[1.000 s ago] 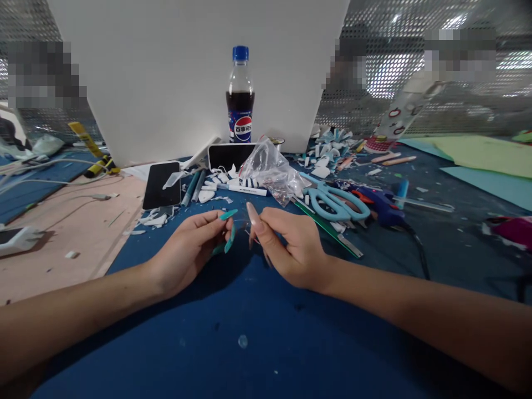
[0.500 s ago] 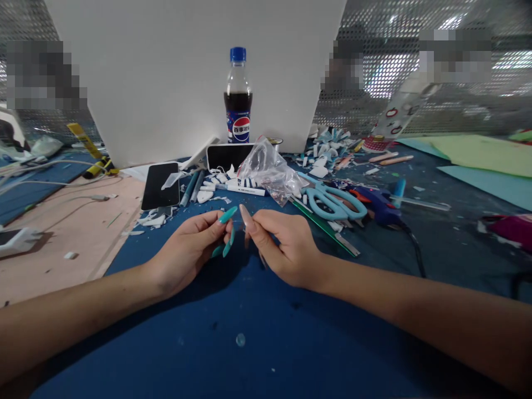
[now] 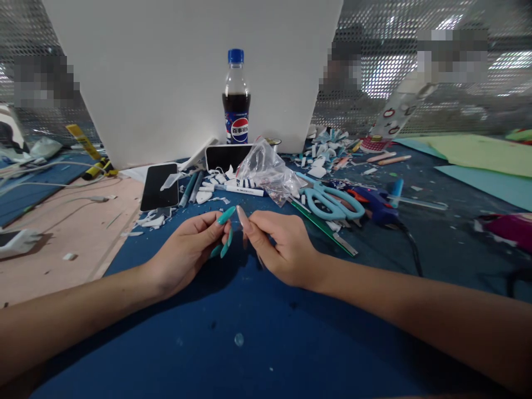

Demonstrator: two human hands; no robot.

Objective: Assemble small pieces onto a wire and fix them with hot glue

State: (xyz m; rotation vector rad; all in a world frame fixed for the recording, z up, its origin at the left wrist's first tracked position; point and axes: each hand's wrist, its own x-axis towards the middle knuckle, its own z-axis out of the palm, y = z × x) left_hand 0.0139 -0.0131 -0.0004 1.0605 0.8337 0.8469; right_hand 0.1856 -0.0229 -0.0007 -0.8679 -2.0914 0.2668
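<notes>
My left hand (image 3: pixel 188 248), with long teal nails, is closed in a pinch above the blue table mat (image 3: pixel 199 343). Facing it, my right hand (image 3: pixel 290 244) is pinched too, its long nails pale pink. The thumbnail tips almost meet; I cannot tell whether they touch. Anything between the fingers is too small or hidden to make out. Just beyond the hands lie a white marker (image 3: pixel 245 190), a clear plastic bag (image 3: pixel 266 172) and light-blue scissors (image 3: pixel 326 200). A green-edged strip (image 3: pixel 320 224) lies to the right of my right hand.
A cola bottle (image 3: pixel 236 105) stands before a white board (image 3: pixel 166 72). A dark phone (image 3: pixel 159 187) lies left, among white scraps (image 3: pixel 152 220). Farther right are a blue glue gun (image 3: pixel 376 205) with a cord, a scrap pile (image 3: pixel 326 147) and coloured sheets (image 3: pixel 477 155).
The whole view has shifted very slightly. My hands keep nearly the same pinched pose, the two thumbnail tips a little closer together.
</notes>
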